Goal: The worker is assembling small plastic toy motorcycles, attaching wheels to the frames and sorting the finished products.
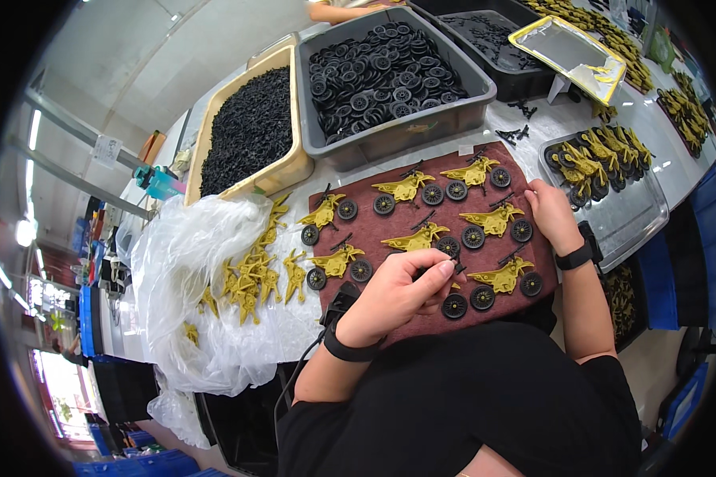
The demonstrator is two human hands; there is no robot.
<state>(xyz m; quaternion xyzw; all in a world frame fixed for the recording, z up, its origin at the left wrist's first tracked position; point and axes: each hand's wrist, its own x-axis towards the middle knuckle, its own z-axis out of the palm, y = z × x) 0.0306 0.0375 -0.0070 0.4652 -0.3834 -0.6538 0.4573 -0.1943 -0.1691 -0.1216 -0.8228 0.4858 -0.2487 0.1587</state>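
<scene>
The left grip (406,288) is pinched together, thumb against fingertips, on a small black part (459,269), held just above the maroon mat (366,226). The right grip (555,216) has its fingers set at the mat's right edge; whether they clamp it cannot be told. The mat has a matte, fabric-like surface. Ahead of and around the left grip, it carries rows of olive-yellow motorcycle-shaped bodies (406,188), moulded and angular, each fully visible one accompanied by round, spoked black wheels (384,204) and a slender black piece (411,170). The area directly beneath the left grip is partly hidden. Left of that grip, thin, crumpled clear film (175,270) covers part of the desk (656,135), with loose yellow pieces (247,282) beside and on it. Containers: beyond the left grip, to its left, a cream bin (286,176) filled with fine black components (247,131); straight beyond it, a deep grey bin (390,143) heaped with wheels. Right of the right grip, a smooth transparent tray (624,219) bears stacked yellow-and-black assemblies (597,159) at its far end.
</scene>
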